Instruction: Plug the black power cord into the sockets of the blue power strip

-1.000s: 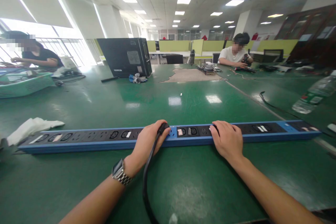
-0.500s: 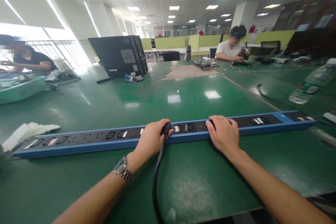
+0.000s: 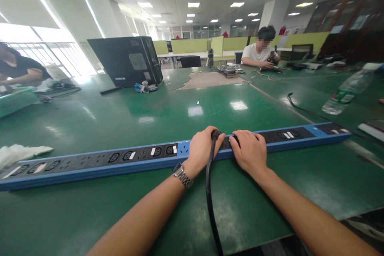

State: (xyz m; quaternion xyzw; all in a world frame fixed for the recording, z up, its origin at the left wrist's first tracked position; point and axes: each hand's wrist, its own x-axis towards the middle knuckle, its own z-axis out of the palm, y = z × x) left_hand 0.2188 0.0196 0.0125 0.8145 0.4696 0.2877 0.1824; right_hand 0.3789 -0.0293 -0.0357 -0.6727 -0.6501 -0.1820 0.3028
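A long blue-and-black power strip (image 3: 162, 153) lies across the table in front of me, its rows of sockets facing up. My left hand (image 3: 204, 146), with a metal-band watch at the wrist, is closed on a black power plug (image 3: 215, 133) over the strip, just right of a blue socket. From the plug a thick black cable (image 3: 211, 192) hangs toward me over the table edge. My right hand (image 3: 249, 148) grips the strip right beside the left one, fingers over the far edge. The sockets under both hands are hidden, so I cannot tell whether the plug sits in one.
On the green table (image 3: 168, 112) stands a black computer case (image 3: 120, 62) with gloves (image 3: 145, 87) by it. White tissue (image 3: 24, 153) lies left; a leaning plastic bottle (image 3: 345, 94) and thin cable (image 3: 303, 108) are right. One co-worker (image 3: 258, 52) sits across, another at far left.
My left hand has moved right along the strip with the plug, from left of several sockets to close beside my right hand. The right hand keeps its place on the strip. The view has shifted slightly.
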